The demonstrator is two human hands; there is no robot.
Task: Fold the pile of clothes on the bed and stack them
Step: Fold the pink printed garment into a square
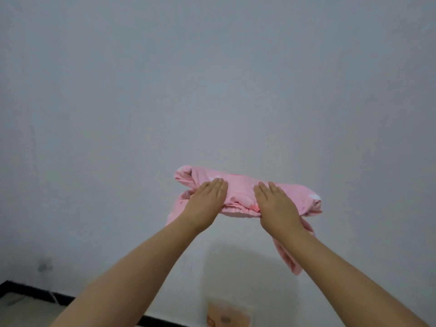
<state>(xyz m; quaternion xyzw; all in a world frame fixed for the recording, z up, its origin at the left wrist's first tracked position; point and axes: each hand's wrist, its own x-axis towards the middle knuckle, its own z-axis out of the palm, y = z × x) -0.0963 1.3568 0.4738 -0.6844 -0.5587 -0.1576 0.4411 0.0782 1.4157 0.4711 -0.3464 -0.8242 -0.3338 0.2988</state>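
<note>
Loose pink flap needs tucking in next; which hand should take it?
Probably the right hand: the pink garment's loose flap hangs just below its wrist, while the left hand is across the bundle.
</note>
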